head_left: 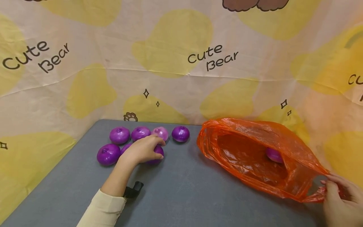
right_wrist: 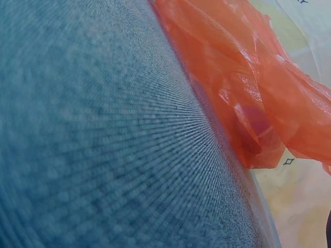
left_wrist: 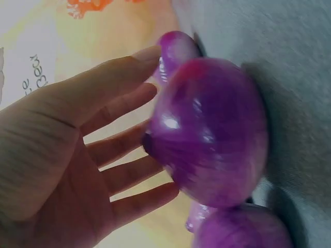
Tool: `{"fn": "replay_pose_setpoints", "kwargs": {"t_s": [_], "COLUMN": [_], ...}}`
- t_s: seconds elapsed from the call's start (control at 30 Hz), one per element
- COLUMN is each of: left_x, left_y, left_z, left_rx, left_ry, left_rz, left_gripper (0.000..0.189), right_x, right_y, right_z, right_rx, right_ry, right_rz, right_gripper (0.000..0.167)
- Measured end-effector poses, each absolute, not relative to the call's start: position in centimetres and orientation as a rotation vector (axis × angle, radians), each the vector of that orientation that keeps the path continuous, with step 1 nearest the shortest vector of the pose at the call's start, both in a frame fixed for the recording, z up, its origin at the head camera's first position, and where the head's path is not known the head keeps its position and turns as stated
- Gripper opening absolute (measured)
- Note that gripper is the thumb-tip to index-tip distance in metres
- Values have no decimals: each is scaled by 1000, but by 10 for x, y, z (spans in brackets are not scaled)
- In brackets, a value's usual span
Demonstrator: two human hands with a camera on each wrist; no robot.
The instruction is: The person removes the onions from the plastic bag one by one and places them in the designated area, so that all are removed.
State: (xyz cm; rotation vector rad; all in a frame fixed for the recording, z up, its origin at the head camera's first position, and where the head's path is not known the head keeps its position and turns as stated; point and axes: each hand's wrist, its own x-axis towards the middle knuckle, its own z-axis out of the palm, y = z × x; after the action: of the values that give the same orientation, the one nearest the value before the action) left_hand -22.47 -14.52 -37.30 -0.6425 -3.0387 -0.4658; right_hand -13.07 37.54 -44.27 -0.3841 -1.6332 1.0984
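My left hand (head_left: 144, 149) reaches over a purple onion (head_left: 158, 152) in the front row, with its fingers spread. In the left wrist view, the thumb and straight fingers lie around the stem side of this onion (left_wrist: 212, 132), not closed on it. At the right, my right hand (head_left: 341, 194) pinches the handle end of an orange plastic bag (head_left: 255, 126). The bag lies on its side with its mouth wide and facing the front left. One purple onion (head_left: 273, 155) is inside it; the right wrist view shows it dimly through the film.
Several more purple onions, such as one at the left (head_left: 108, 154) and one apart at the back (head_left: 180, 134), sit on the grey table (head_left: 181, 189). A printed cloth (head_left: 170, 47) hangs behind. A black strap (head_left: 134, 190) is on the left wrist.
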Motion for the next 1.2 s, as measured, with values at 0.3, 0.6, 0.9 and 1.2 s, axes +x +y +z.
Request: {"fn": "replay_pose_setpoints", "kwargs": {"t_s": [0.3,0.6,0.9,1.2], "left_x": [-216,-222,-225,-229], "left_y": [-118,-51,7,65], "left_z": [-352,-342,-336,-343], "left_rx": [-806,-1069,-1212,-1277], "left_ry": [-2863,-2768,-2742,-2834], "left_rz": [-579,-643,-607,-563], "left_gripper": [34,27,25,30], "right_x": [-132,-129,-127,-126], "right_y": [374,375,378,379], "right_z": [-442,-441,-440,-437], "right_rx": [-293,-312,-351,-232], "right_ry": [-1653,-1627,-1686,-1661], "right_rz": [1100,1083,1017,1011], "right_gripper": [19,18,18,20]}}
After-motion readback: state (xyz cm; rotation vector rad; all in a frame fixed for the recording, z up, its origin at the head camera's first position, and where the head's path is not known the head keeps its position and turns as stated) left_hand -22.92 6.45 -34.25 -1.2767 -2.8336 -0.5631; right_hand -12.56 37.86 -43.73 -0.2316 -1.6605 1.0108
